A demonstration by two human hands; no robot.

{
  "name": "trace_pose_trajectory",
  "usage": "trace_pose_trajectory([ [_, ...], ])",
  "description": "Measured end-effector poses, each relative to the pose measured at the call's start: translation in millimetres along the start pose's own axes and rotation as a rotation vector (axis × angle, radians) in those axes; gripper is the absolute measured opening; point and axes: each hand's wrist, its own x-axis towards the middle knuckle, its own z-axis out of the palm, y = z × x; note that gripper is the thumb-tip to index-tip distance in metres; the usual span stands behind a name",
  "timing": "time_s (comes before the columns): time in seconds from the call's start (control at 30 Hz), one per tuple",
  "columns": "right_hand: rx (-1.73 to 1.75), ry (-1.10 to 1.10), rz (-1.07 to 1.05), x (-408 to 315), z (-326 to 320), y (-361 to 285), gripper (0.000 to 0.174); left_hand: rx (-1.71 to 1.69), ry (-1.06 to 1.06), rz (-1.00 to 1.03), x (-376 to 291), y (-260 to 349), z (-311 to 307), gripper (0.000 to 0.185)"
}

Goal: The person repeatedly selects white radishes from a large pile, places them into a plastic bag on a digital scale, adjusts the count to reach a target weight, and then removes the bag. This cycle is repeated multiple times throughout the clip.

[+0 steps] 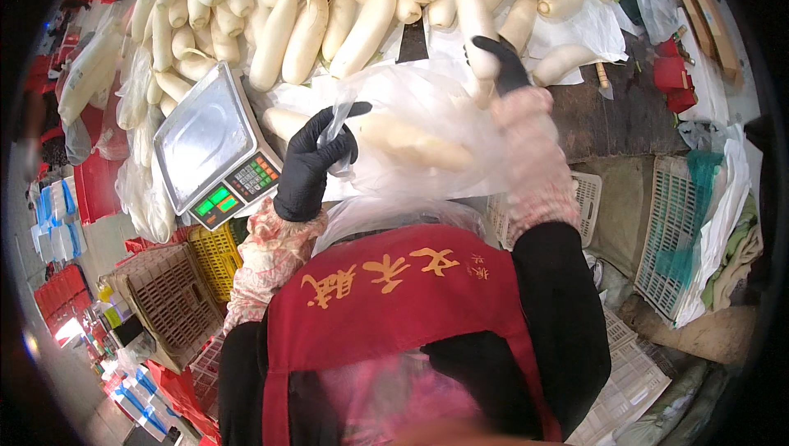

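My left hand point(322, 153), in a black glove, pinches the edge of a clear plastic bag point(400, 91) beside the scale. A white daikon radish point(413, 141) shows through the bag's film. My right hand point(502, 67), gloved in black as well, is closed around another daikon radish point(473, 20) to the right of the bag; that radish is slightly blurred. A large pile of daikon radishes point(370, 27) lies across the far side of the table. Left of my left hand stands a digital scale point(206, 131) with a bare metal pan and a lit display.
Filled plastic bags point(138, 181) hang at the table's left side. Below them stand a yellow plastic crate point(212, 258) and a brown crate point(172, 298). A pale crate point(662, 236) with green netting is at the right. Red boxes point(673, 76) lie on the dark board.
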Motion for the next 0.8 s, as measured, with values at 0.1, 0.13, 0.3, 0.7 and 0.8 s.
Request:
trace_pose_trajectory([
  [0.1, 0.4, -0.524, -0.073, -73, 9, -29, 0.059, -0.056, -0.099, -0.014, -5, 6, 4, 0.058],
  [0.13, 0.247, -0.622, -0.097, -91, 21, -28, 0.063, -0.023, -0.14, -0.036, -8, 10, 5, 0.06],
  [0.3, -0.475, -0.712, -0.323, -132, 46, 22, 0.068, -0.192, -0.296, -0.047, -41, 33, -14, 0.067],
  [0.7, -0.431, -0.298, -0.213, -136, -5, -27, 0.023, -0.113, -0.083, -0.048, -24, 11, -49, 0.056],
  [0.8, -0.74, 0.075, -0.269, -96, -32, -30, 0.024, -0.131, -0.093, -0.063, -21, 13, -44, 0.056],
])
